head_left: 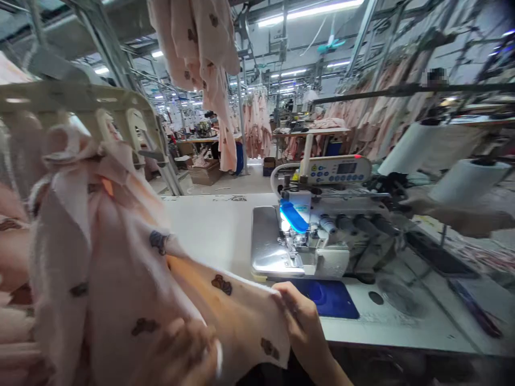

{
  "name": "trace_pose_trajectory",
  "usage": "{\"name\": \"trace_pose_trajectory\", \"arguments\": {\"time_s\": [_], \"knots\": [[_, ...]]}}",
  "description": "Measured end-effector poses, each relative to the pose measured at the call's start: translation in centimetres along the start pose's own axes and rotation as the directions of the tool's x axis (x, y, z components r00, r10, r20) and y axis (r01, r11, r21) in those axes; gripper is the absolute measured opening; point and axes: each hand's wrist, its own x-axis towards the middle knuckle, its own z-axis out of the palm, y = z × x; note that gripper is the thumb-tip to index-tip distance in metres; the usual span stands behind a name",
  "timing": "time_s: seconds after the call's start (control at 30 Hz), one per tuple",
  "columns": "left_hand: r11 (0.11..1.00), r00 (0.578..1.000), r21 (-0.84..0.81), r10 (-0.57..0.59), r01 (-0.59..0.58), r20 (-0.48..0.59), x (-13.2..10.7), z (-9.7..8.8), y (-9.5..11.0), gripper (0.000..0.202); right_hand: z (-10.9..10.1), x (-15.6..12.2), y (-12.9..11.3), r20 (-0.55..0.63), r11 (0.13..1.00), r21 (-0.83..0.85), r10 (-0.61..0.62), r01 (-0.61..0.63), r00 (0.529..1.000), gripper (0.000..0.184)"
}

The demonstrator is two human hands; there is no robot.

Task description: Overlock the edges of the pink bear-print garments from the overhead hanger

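Note:
Pink fabric [108,257] with small brown bear-like prints hangs from a beige plastic hanger clamp [76,99] on the left. My right hand [301,321] pinches the outer edge of a fabric panel [245,316] drawn out to the right. Lower down, my left hand [185,351] is closed on the pink fabric near a white edge; it is blurred. Just beyond my right hand stands an overlock sewing machine [322,214] with its lamp lit and a blue guard [294,215] at the needle area.
The white sewing table [209,220] carries a dark blue pad [330,297] and a dark phone-like slab [438,252]. White thread cones [462,182] stand at the right. More pink garments [201,48] hang overhead, and a cardboard box [205,172] sits on the floor behind.

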Motion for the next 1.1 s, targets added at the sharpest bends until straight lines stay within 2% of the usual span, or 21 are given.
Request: {"name": "trace_pose_trajectory", "arguments": {"time_s": [0.07,0.1,0.17,0.27,0.37,0.43,0.5,0.53,0.57,0.63,0.67,0.7,0.73,0.8,0.83,0.87,0.9,0.97,1.0,1.07,1.1], "knots": [[0.978,0.965,-0.141,0.121,-0.156,-0.231,2.8,-0.1,1.9,0.029,-2.2,0.5,-0.2,-0.129,0.996,-0.09,0.007,-0.019,0.992,0.027],[0.961,0.952,-0.186,0.153,-0.207,-0.266,4.5,0.2,2.6,0.029,-3.0,0.9,-0.1,-0.211,0.989,-0.142,0.018,-0.049,0.977,0.025],[0.945,0.963,-0.237,0.18,-0.227,-0.203,8.0,1.7,3.3,0.026,-3.9,2.2,0.5,-0.357,0.953,-0.268,0.039,-0.142,0.933,0.019],[0.965,0.994,-0.243,0.106,-0.097,0.024,11.8,5.4,2.9,0.025,-4.0,4.6,1.7,-0.454,0.859,-0.448,0.02,-0.248,0.891,0.02],[0.964,0.989,-0.266,0.019,0.021,0.145,13.1,8.1,1.8,0.03,-3.9,5.7,2.4,-0.458,0.829,-0.496,0.004,-0.26,0.889,0.019],[0.957,0.991,-0.289,0.015,0.025,0.135,12.9,8.2,1.1,0.032,-4.1,5.1,2.3,-0.469,0.858,-0.484,-0.09,-0.171,0.879,0.019],[0.945,0.997,-0.326,0.029,-0.006,0.066,12.6,6.9,0.7,0.031,-4.5,3.4,1.8,-0.488,0.905,-0.424,-0.207,-0.024,0.848,0.021],[0.935,0.998,-0.353,0.052,-0.04,0.024,12.4,5.9,0.6,0.029,-4.6,2.3,1.5,-0.475,0.938,-0.343,-0.212,0.042,0.854,0.024],[0.921,0.996,-0.381,0.086,-0.083,-0.008,12.3,4.8,0.5,0.027,-4.6,1.3,1.2,-0.412,0.974,-0.213,-0.159,0.075,0.897,0.03],[0.893,0.983,-0.413,0.176,-0.179,-0.045,12.4,2.8,0.5,0.023,-4.1,-0.3,0.6,-0.108,0.988,0.148,0.058,-0.041,0.993,0.051],[0.883,0.975,-0.415,0.215,-0.22,-0.058,12.5,2.0,0.5,0.021,-3.8,-0.7,0.3,0.078,0.934,0.318,0.148,-0.165,0.986,0.063],[0.876,0.966,-0.41,0.247,-0.255,-0.075,12.7,1.3,0.6,0.021,-3.3,-0.9,0.1,0.223,0.846,0.453,0.197,-0.28,0.955,0.072],[0.87,0.959,-0.405,0.272,-0.282,-0.085,12.8,0.8,0.6,0.022,-2.8,-0.8,-0.1,0.307,0.751,0.551,0.222,-0.363,0.925,0.075],[0.868,0.948,-0.386,0.308,-0.313,-0.076,13.1,0.3,0.5,0.021,-2.0,-0.2,-0.5,0.275,0.635,0.674,0.257,-0.376,0.926,0.061],[0.879,0.947,-0.36,0.318,-0.313,-0.047,13.2,0.2,0.4,0.018,-1.8,0.1,-0.7,0.194,0.637,0.698,0.27,-0.326,0.943,0.05],[0.899,0.948,-0.316,0.317,-0.303,-0.009,13.3,0.3,0.3,0.021,-1.6,0.4,-0.8,0.101,0.671,0.691,0.278,-0.269,0.955,0.041],[0.927,0.955,-0.254,0.295,-0.276,0.036,13.5,0.3,0.2,0.037,-1.6,0.7,-0.9,0.009,0.718,0.661,0.284,-0.219,0.959,0.035],[0.975,0.976,-0.12,0.198,-0.186,0.095,13.8,0.8,0.0,0.06,-1.6,0.9,-1.0,-0.11,0.79,0.586,0.3,-0.181,0.948,0.035],[0.987,0.981,-0.083,0.146,-0.136,0.13,14.0,1.1,-0.1,0.052,-1.5,0.8,-0.9,-0.134,0.805,0.561,0.316,-0.191,0.939,0.036],[0.996,0.974,-0.089,0.037,-0.018,0.222,14.4,2.0,0.2,0.012,-1.4,0.5,-0.5,-0.138,0.801,0.559,0.346,-0.216,0.928,0.037],[0.992,0.961,-0.117,-0.011,0.045,0.277,14.6,2.5,0.6,0.005,-1.3,0.3,-0.3,-0.124,0.787,0.574,0.355,-0.225,0.927,0.037]]}}
